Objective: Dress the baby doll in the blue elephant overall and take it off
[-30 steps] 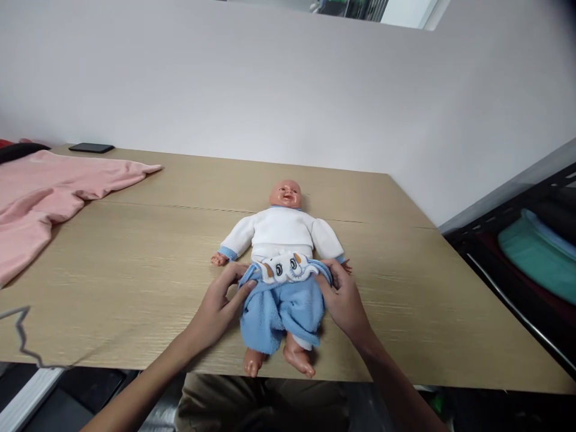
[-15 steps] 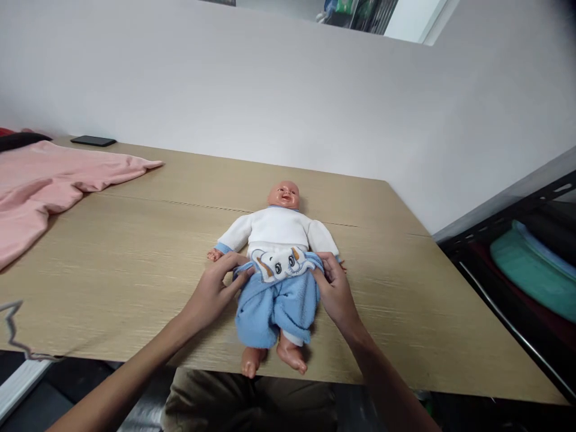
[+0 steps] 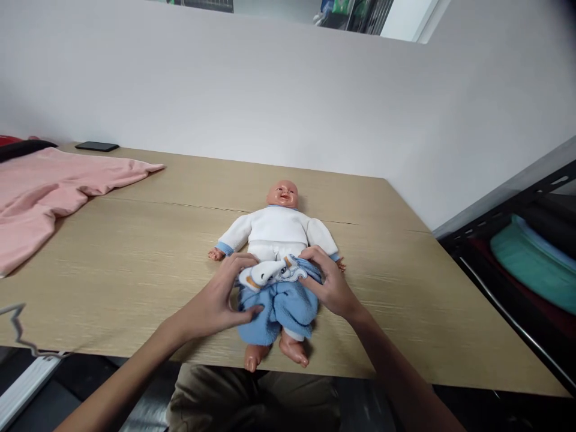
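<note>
A baby doll [image 3: 279, 228] lies on its back on the wooden table [image 3: 135, 252], head away from me, feet at the near edge. It wears a white top and blue fleece trousers [image 3: 281, 309] with a white elephant bib at the waist. My left hand [image 3: 220, 294] grips the trousers' waistband on the doll's left-of-frame hip, thumb against the blue fabric. Gripping the waistband on the other side, my right hand [image 3: 328, 282] has its fingers curled over the bib's edge. The bib is bunched between both hands.
A pink garment [image 3: 49, 186] is spread on the table's far left, with a dark phone [image 3: 96, 146] behind it by the white wall. To the right stands a black rack holding a teal item [image 3: 535, 264]. A thin cable [image 3: 18, 327] hangs off the near left edge.
Both hands have moved inward over the doll's waist. The elephant bib, flat before, is now crumpled between them. The trousers sit slightly lower on the doll.
</note>
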Action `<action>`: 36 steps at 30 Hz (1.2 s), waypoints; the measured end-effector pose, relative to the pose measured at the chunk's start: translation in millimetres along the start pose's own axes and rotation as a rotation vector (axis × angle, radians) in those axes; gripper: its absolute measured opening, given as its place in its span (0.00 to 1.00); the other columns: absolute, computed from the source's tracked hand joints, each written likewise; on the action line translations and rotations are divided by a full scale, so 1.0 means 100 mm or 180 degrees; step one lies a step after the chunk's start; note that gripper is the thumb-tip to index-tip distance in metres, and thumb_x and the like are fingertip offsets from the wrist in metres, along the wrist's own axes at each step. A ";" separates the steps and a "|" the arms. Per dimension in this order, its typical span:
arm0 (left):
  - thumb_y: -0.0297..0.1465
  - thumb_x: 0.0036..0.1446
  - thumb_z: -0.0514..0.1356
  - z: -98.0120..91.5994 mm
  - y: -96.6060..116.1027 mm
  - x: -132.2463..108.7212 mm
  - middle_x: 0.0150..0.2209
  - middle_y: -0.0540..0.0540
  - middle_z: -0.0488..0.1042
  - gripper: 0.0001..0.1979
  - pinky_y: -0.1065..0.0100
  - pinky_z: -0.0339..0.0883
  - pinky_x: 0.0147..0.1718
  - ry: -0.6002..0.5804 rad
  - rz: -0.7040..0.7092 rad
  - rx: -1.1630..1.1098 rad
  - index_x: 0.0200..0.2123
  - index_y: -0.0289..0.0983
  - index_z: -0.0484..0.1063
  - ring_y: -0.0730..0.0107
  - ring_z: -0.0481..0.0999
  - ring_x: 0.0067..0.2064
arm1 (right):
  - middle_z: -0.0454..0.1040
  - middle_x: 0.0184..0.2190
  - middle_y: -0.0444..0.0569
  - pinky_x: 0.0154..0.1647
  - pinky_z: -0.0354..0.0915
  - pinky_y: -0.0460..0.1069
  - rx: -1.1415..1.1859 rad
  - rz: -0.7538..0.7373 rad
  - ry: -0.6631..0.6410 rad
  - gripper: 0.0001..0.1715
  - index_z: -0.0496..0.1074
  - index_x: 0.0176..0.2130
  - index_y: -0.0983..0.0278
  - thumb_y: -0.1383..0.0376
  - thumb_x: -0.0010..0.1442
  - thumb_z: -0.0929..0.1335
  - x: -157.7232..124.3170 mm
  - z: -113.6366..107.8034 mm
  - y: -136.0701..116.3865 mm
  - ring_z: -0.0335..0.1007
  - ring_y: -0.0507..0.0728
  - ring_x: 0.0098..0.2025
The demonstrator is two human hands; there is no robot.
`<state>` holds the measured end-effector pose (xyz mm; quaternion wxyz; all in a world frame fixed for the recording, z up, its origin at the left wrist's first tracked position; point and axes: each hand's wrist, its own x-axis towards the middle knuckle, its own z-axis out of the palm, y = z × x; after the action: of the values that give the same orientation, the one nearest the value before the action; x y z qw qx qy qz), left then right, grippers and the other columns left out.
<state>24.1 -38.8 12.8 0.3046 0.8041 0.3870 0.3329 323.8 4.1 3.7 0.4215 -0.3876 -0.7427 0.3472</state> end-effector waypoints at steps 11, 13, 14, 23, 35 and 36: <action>0.41 0.76 0.56 0.14 -0.29 0.32 0.29 0.56 0.62 0.10 0.65 0.60 0.35 0.0747 -0.0781 -0.0305 0.42 0.43 0.64 0.66 0.64 0.31 | 0.82 0.46 0.50 0.55 0.72 0.56 -0.0131 0.0394 0.0334 0.10 0.72 0.52 0.56 0.59 0.72 0.69 0.16 0.02 0.18 0.80 0.63 0.51; 0.42 0.76 0.57 0.14 -0.31 0.40 0.31 0.55 0.64 0.11 0.64 0.62 0.36 0.0693 -0.0747 -0.0296 0.42 0.43 0.64 0.65 0.66 0.33 | 0.84 0.47 0.51 0.54 0.71 0.57 -0.0306 0.0473 0.0488 0.11 0.71 0.53 0.56 0.60 0.73 0.67 0.18 0.04 0.23 0.81 0.64 0.50; 0.42 0.75 0.57 0.14 -0.32 0.43 0.34 0.51 0.69 0.10 0.62 0.65 0.40 0.0780 -0.0655 -0.0148 0.43 0.43 0.66 0.62 0.70 0.37 | 0.84 0.47 0.51 0.54 0.71 0.57 -0.0423 0.0462 0.0588 0.11 0.71 0.54 0.56 0.60 0.72 0.66 0.19 0.04 0.24 0.81 0.64 0.51; 0.40 0.73 0.56 0.13 -0.65 0.81 0.32 0.52 0.68 0.12 0.58 0.65 0.47 0.0761 -0.0868 -0.0159 0.52 0.40 0.68 0.58 0.70 0.36 | 0.81 0.40 0.48 0.48 0.68 0.55 -0.0292 0.0717 0.0687 0.14 0.71 0.51 0.57 0.54 0.70 0.68 0.37 0.06 0.46 0.77 0.63 0.43; 0.54 0.68 0.65 -0.08 -0.83 0.73 0.41 0.48 0.76 0.22 0.61 0.69 0.49 0.0042 -0.1105 -0.1308 0.43 0.40 0.75 0.57 0.74 0.46 | 0.76 0.31 0.44 0.38 0.70 0.51 0.0295 0.1059 -0.0052 0.26 0.76 0.34 0.59 0.41 0.67 0.72 0.21 -0.19 0.61 0.71 0.58 0.36; 0.52 0.67 0.66 -0.09 -0.84 0.65 0.41 0.48 0.76 0.21 0.60 0.69 0.49 0.0023 -0.1136 -0.1322 0.42 0.40 0.75 0.57 0.74 0.46 | 0.76 0.32 0.44 0.39 0.71 0.51 0.0324 0.1103 -0.0098 0.26 0.76 0.34 0.59 0.41 0.68 0.73 0.13 -0.20 0.61 0.71 0.59 0.36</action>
<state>12.7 60.3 -25.5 0.5154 0.6423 0.4472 0.3491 355.0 46.9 -34.7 0.3630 -0.4826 -0.6526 0.4577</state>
